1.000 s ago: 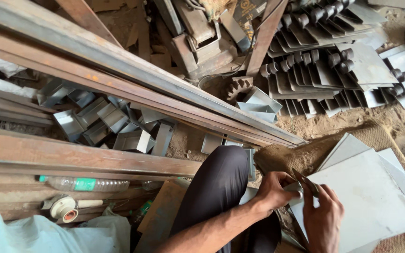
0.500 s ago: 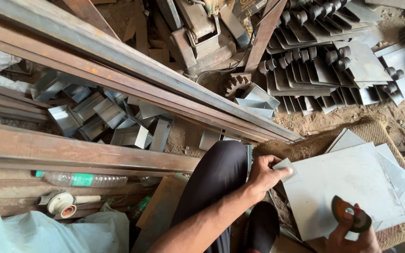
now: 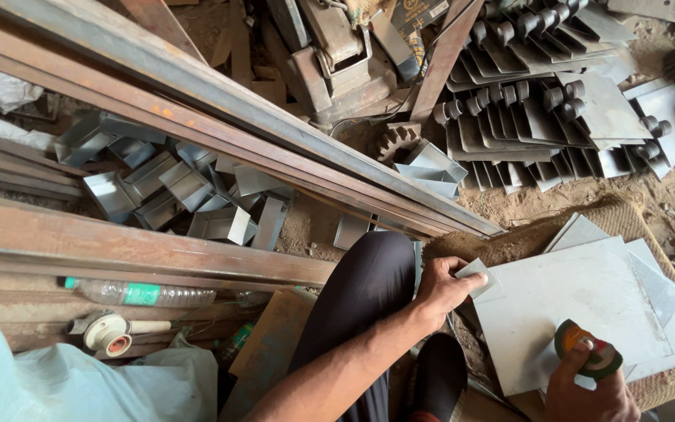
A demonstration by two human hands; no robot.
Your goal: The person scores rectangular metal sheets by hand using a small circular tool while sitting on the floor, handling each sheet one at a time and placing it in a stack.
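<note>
Two hands in view, both low at 5 to 6 o'clock of the frame. Left hand (image 3: 441, 289) pinching a small grey metal piece (image 3: 478, 273) between thumb and fingers, at the 9 o'clock edge of the large grey metal sheet (image 3: 580, 312). Right hand (image 3: 587, 387) closed round a round, green-and-red tape measure (image 3: 587, 358), resting on the sheet's 6 o'clock edge; no blade seen drawn out. Sheet lying flat on a woven mat (image 3: 626, 223), with further flat sheets showing beneath it at 12 and 3 o'clock. Dark-trousered knee (image 3: 369, 289) just at 9 o'clock of the left hand. Judged state of work: sheet laid out and small piece placed at its edge; no scribed line or cut visible on the sheet, so marking and cutting appear not yet done. Against the picture half a second earlier: right hand and tape measure still at the sheet's near edge, left hand still at the same corner, little shift. Against the picture one second earlier: hands then close together over the corner, now well apart. Further out: long rusty steel beams (image 3: 220, 117) running 10 to 4 o'clock; folded grey brackets (image 3: 189, 191) heaped at 9 o'clock; stacked hinged plates (image 3: 556, 109) at 1 o'clock; plastic bottle (image 3: 138, 295) at 8 o'clock.
</note>
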